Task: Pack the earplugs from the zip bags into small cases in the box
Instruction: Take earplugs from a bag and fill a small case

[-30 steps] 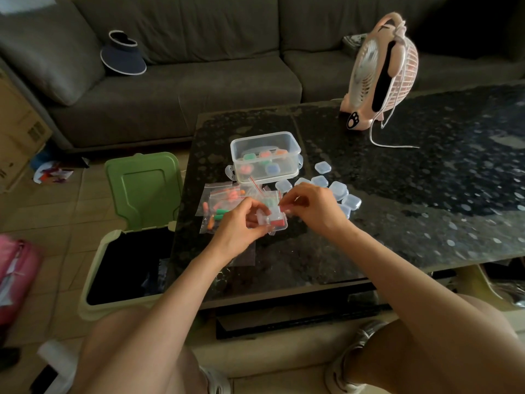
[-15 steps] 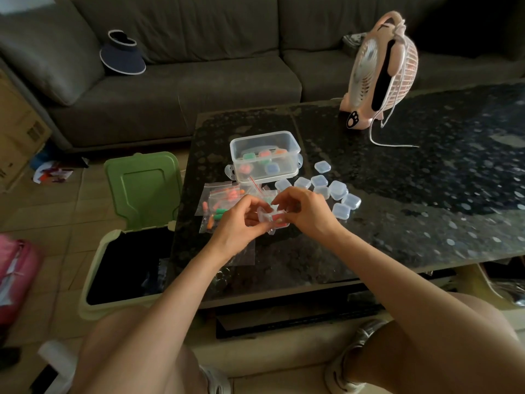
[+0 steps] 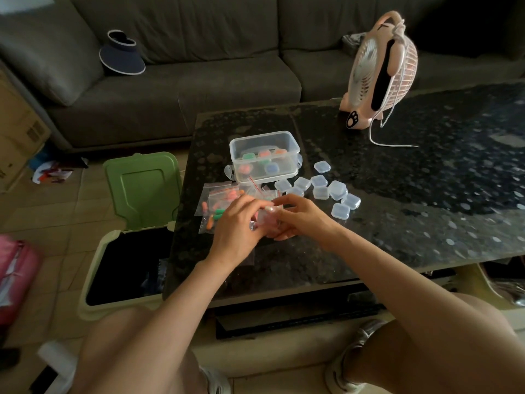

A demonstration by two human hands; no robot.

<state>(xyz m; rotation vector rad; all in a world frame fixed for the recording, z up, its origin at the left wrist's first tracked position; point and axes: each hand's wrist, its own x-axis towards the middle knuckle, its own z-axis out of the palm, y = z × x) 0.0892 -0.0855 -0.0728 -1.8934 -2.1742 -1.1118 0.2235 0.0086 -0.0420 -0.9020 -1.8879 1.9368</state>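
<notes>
My left hand [image 3: 238,223] and my right hand [image 3: 301,216] meet over the dark table [image 3: 397,223], both closed around a small clear case [image 3: 266,218] with pink inside. Zip bags [image 3: 218,204] holding orange, pink and green earplugs lie just left of my hands. Behind them stands the clear plastic box [image 3: 265,157] with several filled coloured cases inside. Several empty clear cases [image 3: 326,190] are scattered to the right of the box.
A pink desk fan [image 3: 380,75] with a white cord stands at the table's back. An open green-lidded bin [image 3: 133,223] sits on the floor left of the table. A grey sofa [image 3: 184,89] carries a dark visor hat [image 3: 122,56]. My knees show below.
My hands have drawn closer together and slightly toward me, now folded around the small case; the zip bag seen between them earlier is no longer visible there.
</notes>
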